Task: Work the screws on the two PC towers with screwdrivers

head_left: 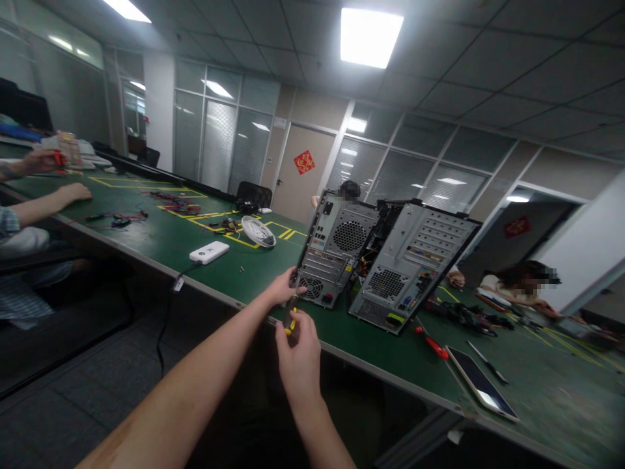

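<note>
Two computer towers stand upright side by side on the green table, their back panels toward me. My left hand [283, 288] grips the lower left edge of the left computer tower [319, 264], its thumb on the back panel near the round lower vent; its other fingers are partly hidden. Just below and nearer to me, my right hand [303, 342] is closed on a screwdriver [291, 320] with a yellow and black handle. The screwdriver points up toward the tower's bottom left corner; whether its tip touches a screw I cannot tell. The right computer tower [395, 280] is untouched.
A white power bank [209, 252] with a cable, small screws [241, 268] and a white oval basket [258, 232] lie left. A red-handled tool [432, 344], a pen-like tool [487, 362] and a phone-like tablet [481, 383] lie right. Other people sit around the table.
</note>
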{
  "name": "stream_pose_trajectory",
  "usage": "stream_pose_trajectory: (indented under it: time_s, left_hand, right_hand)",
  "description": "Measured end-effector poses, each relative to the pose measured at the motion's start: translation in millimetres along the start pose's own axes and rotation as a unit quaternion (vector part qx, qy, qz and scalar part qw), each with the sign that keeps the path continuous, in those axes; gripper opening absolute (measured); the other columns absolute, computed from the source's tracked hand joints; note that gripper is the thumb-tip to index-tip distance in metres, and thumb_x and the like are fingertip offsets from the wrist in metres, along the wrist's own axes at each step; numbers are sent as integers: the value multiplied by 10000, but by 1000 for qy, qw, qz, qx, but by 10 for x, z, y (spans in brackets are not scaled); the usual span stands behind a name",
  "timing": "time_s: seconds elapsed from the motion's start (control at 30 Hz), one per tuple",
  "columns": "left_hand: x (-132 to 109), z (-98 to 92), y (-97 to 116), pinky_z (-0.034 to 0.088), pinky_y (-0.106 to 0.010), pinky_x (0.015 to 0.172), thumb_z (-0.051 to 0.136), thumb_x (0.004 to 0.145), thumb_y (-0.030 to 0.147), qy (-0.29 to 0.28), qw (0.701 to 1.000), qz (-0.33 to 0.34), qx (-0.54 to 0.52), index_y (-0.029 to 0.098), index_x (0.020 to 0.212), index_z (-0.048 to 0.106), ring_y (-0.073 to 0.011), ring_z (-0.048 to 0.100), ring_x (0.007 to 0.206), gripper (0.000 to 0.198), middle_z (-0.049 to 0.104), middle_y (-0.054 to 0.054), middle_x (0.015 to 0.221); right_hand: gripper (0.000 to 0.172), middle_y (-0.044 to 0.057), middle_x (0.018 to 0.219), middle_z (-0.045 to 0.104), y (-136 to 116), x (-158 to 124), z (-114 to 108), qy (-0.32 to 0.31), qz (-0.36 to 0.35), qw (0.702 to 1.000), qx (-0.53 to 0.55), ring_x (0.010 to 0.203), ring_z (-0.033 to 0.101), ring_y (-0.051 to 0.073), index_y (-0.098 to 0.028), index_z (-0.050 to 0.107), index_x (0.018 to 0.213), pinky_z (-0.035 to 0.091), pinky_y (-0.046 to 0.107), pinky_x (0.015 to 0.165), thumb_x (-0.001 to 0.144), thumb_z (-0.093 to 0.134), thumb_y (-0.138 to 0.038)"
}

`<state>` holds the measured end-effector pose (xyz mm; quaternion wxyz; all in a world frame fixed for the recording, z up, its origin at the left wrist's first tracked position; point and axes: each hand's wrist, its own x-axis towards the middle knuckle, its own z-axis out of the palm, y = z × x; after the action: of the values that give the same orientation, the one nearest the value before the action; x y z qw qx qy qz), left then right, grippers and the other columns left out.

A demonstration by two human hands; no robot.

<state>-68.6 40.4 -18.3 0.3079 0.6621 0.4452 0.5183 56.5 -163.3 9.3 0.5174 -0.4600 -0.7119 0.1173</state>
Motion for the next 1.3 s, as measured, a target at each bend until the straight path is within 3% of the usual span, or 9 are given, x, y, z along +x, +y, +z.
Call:
stream_pose_trajectory:
  time_s: [0.23,0.37,0.57,0.7,0.9,1.13,1.3]
  left_hand:
    - [-25,-9,40,513,-461,1102,864,736,388,-2,1000,10,1,167,1488,492,-308,679,1238,867,683,-173,1379]
    - [-31,-10,83,504,-449,1118,877,718,357,0,1000,7,16,155,1478,504,-308,673,1255,870,692,-172,1370]
    - [-44,10,150,531,-404,1092,842,741,253,4,999,-29,26,161,1505,483,-289,687,1244,849,698,-165,1371]
    - [-57,6,177,521,-390,1106,849,726,229,14,998,-35,44,198,1491,509,-281,686,1249,837,715,-135,1354]
    - [-64,2,167,524,-429,1104,890,708,304,7,999,-35,21,167,1515,478,-304,693,1234,916,699,-166,1372]
    - [-47,1,140,546,-438,1076,909,685,331,4,999,-32,12,160,1510,489,-323,713,1190,941,699,-183,1366]
    - [-31,6,103,528,-429,1098,924,657,335,19,999,-21,16,195,1472,534,-322,698,1224,914,729,-156,1314]
  right_hand:
    - [258,77,1014,705,-214,204,-93,-57,8,984,-166,940,709,239,-179,648,1169,540,315,841,911,631,-178]
    - [277,100,1026,698,-298,311,-91,-106,16,954,-281,891,731,242,-161,617,1250,534,302,763,977,586,-198]
    - [468,137,999,750,-407,451,-136,-130,15,907,-401,816,773,270,-130,443,1462,540,319,686,1024,515,-279]
    - [528,145,890,776,-463,509,-171,-160,14,888,-431,801,789,315,-95,408,1478,558,364,689,1012,525,-314]
    - [401,172,885,779,-467,546,-168,-187,-21,872,-453,827,796,317,-83,500,1359,561,367,705,995,489,-251]
    - [329,177,852,775,-406,536,-138,-183,-25,880,-438,814,797,322,-94,526,1292,553,368,698,999,446,-220]
    - [366,196,870,775,-366,510,-138,-177,-17,886,-427,821,796,337,-75,493,1345,550,384,705,1025,433,-244]
